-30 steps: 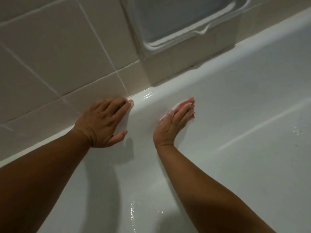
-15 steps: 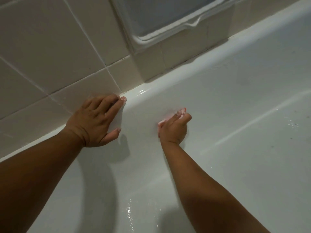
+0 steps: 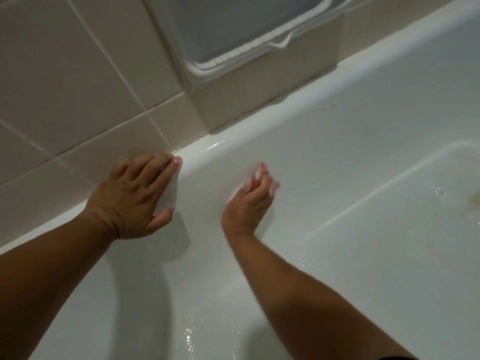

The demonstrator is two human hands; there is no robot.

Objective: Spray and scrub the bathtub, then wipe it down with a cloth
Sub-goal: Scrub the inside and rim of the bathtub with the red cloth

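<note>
the right hand (image 3: 250, 201) curls around a small pink scrubber (image 3: 259, 173), pressed to the inner wall of the bathtub (image 3: 350, 157) just under its rim. the left hand (image 3: 137, 196) lies flat, bracing there. firm, overlapping strokes would likely serve best.

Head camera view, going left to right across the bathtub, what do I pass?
Left hand flat on the tub rim → right hand holding a blurred pink pad against the inner wall → yellowish stain on the tub floor at the right edge.
</note>
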